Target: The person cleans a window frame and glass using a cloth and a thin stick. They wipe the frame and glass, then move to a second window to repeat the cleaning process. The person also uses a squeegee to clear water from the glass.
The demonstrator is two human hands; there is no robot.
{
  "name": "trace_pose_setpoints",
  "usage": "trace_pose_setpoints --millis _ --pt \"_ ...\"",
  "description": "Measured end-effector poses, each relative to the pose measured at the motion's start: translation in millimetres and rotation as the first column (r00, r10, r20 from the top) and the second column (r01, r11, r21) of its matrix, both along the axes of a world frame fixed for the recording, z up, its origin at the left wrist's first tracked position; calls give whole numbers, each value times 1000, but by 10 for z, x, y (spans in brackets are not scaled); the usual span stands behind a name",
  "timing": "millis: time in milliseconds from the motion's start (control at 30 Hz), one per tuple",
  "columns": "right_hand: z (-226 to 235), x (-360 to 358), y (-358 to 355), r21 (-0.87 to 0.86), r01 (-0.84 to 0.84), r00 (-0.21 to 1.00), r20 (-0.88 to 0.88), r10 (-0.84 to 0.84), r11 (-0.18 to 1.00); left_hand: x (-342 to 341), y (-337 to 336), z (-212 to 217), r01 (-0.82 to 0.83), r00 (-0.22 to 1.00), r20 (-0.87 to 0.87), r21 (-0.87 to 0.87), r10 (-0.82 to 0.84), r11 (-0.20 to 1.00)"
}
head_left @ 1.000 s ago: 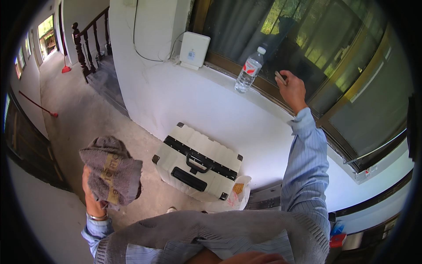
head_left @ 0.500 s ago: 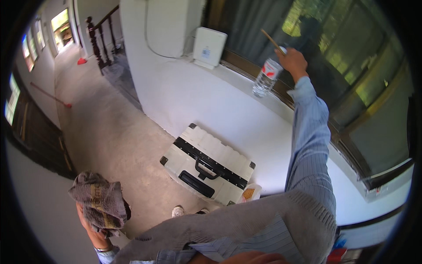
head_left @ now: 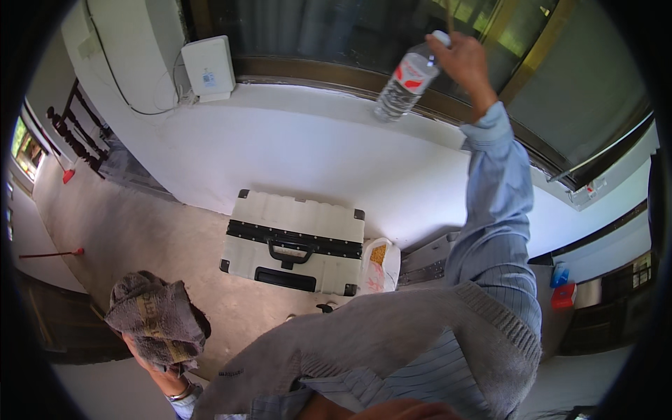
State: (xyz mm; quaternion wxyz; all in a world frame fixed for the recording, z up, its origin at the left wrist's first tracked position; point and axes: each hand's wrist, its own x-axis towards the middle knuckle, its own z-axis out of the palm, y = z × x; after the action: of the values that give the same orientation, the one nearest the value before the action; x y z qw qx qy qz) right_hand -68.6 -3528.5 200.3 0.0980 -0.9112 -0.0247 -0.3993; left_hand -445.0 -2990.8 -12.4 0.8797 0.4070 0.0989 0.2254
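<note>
My right hand [head_left: 463, 68] is raised to the window ledge [head_left: 301, 98] and grips the top of a clear plastic water bottle [head_left: 406, 82] with a red and white label. The bottle hangs tilted just above the ledge. My left hand [head_left: 150, 353] is low at the lower left, closed on a bunched grey cloth [head_left: 157, 318] with a yellowish stripe that covers most of the hand.
A cream hard-shell suitcase [head_left: 294, 241] with black trim lies flat on the floor under the ledge. A white bag [head_left: 379, 266] leans beside it. A white box [head_left: 208, 68] stands on the ledge at the left. A dark stair railing [head_left: 77, 133] is at far left.
My right hand reached the bottle on the ledge, closed on its top and lifted it to a tilt. My left hand with the cloth dropped lower.
</note>
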Motion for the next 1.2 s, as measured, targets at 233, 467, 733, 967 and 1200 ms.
trace_pose_setpoints --millis 233,467,733,967,1200 --pt "200 -626 -1255 -67 331 939 -78 -336 941 535 -503 120 111 994 -2 3 -111 994" --pt "-89 -658 -2047 -46 468 878 -91 -470 882 707 -692 205 107 991 -73 -37 -109 994" --pt "-186 -371 -2600 -99 444 882 -127 -454 890 781 -1028 399 66 998 -1 248 -67 966" --pt "-273 -402 -2699 -85 348 927 -122 -356 934 1130 -1270 541 1 993 -118 14 1 1000" --pt "-403 -791 -2889 -35 319 947 55 -317 947 1494 -1269 669 52 998 -49 6 -51 999"
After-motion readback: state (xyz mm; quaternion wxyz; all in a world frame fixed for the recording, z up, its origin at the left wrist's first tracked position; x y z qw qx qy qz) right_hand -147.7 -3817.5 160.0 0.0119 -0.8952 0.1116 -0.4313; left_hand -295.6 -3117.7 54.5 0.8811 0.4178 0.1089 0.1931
